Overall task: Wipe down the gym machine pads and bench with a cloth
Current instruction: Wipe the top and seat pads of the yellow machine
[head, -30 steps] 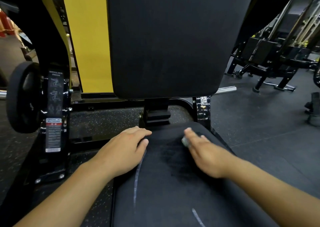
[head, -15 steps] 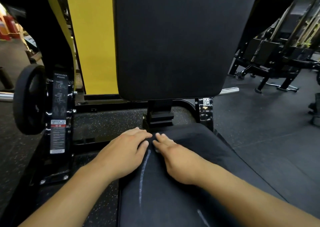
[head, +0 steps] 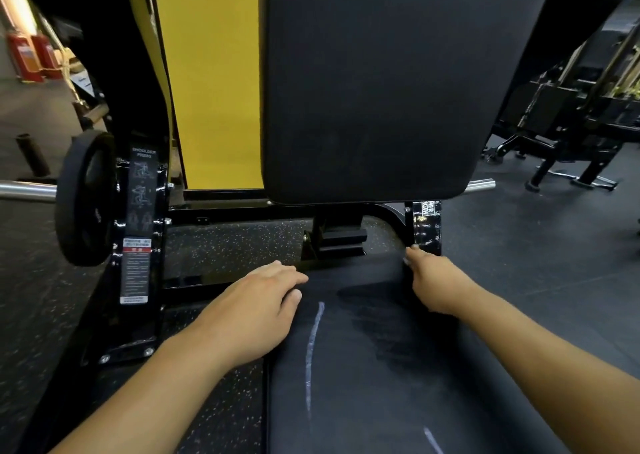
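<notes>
Here, the seat (head: 363, 367) is pressed at its far-left corner by the flat left hand (head: 249, 315). The right hand (head: 433, 284) is curled at the seat's far-right edge; whether a cloth is held cannot be told.

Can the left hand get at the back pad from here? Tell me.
Probably yes. The left hand rests flat on the seat's front-left corner, and the back pad stands right behind it with nothing between them.

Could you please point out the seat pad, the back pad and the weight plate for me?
seat pad (head: 374, 384): head view, middle of its top surface.
back pad (head: 381, 90): head view, centre of its face.
weight plate (head: 85, 199): head view, its flat side.
</notes>
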`<action>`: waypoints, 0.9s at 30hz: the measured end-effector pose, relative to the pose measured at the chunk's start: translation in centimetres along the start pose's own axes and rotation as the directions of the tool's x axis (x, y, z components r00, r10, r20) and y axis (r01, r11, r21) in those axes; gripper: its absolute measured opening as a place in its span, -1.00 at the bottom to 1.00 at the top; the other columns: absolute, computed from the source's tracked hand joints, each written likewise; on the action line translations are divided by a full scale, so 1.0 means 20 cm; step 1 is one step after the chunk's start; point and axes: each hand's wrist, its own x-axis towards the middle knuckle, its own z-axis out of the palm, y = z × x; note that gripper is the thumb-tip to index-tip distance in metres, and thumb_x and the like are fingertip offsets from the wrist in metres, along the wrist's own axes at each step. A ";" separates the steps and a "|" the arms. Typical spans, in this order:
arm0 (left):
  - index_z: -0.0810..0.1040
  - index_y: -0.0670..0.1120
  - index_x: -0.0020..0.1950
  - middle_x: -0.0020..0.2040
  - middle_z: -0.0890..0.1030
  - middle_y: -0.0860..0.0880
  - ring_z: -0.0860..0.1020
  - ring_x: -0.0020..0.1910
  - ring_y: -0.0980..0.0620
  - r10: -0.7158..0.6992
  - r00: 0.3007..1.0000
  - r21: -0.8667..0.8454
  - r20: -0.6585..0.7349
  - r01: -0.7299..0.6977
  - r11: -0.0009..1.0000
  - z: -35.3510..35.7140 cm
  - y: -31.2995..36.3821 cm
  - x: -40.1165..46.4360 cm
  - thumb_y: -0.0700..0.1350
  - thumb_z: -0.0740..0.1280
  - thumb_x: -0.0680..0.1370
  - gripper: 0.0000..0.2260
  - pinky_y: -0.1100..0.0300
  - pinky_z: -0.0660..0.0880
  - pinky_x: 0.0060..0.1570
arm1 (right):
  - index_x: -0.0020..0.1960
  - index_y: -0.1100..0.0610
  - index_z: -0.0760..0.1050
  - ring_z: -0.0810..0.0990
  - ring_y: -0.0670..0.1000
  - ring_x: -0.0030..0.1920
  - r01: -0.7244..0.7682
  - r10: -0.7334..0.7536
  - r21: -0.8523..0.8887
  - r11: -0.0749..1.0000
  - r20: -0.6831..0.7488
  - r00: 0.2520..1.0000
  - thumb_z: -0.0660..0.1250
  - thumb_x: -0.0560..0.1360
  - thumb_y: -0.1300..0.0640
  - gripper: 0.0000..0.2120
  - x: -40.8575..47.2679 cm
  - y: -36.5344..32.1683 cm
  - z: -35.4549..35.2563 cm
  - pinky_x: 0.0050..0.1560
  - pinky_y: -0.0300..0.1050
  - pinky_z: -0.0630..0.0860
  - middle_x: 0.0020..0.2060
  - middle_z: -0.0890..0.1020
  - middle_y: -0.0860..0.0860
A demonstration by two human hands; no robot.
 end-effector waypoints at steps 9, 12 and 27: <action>0.38 0.15 0.53 0.54 0.35 0.20 0.21 0.56 0.18 -0.067 0.996 0.066 -0.052 0.071 0.995 -0.01 0.00 0.01 0.00 0.07 0.73 -0.63 0.27 0.16 0.46 | 0.67 0.02 0.05 -0.07 -0.18 0.61 0.506 -0.509 0.053 0.861 0.119 0.852 0.10 0.61 0.35 -0.32 -0.27 -0.44 0.10 0.55 -0.32 -0.10 0.65 -0.05 -0.15; 0.37 0.15 0.54 0.55 0.33 0.20 0.19 0.57 0.19 -0.065 0.997 0.056 -0.045 0.068 0.996 -0.01 0.00 0.02 0.00 0.06 0.73 -0.63 0.29 0.14 0.46 | 0.67 -0.05 -0.01 -0.16 -0.30 0.56 0.521 -0.513 0.005 0.853 0.184 0.838 0.10 0.57 0.37 -0.25 -0.35 -0.31 0.05 0.45 -0.45 -0.17 0.63 -0.14 -0.22; 0.37 0.15 0.55 0.55 0.33 0.22 0.17 0.56 0.24 -0.013 0.998 0.050 -0.053 0.016 0.999 -0.05 -0.05 0.01 0.01 0.07 0.73 -0.63 0.40 0.05 0.36 | 0.47 0.21 0.38 0.33 0.12 0.53 0.181 -0.183 0.032 0.983 0.043 0.982 0.12 0.56 0.35 -0.52 0.08 -0.29 0.07 0.49 -0.12 0.22 0.54 0.35 0.16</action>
